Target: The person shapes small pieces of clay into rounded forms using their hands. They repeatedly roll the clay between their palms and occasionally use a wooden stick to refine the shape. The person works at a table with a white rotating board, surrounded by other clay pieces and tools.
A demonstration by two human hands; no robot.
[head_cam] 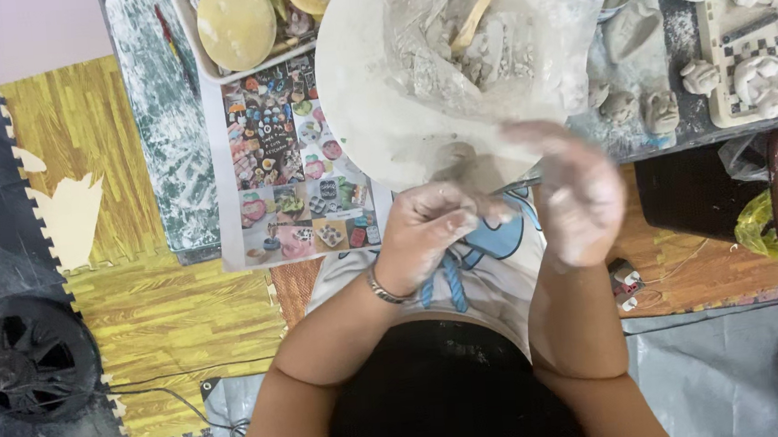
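Clay lump (474,173) between both hands

Tight spot tbh. Fingers (460,207) of both hands meet at the tabletop (167,124) edge, w/ the round white board (354,95) right ahead. The clay-smeared plastic bag (523,48) piles up on it, wooden stick (480,10) poking out, so no way straight fwd. Right of the fingers, small clay figures (639,109) crowd the edge. Left, the flat photo sheet (300,161) leaves open room above it. Below and toward the body it's just lap, open.
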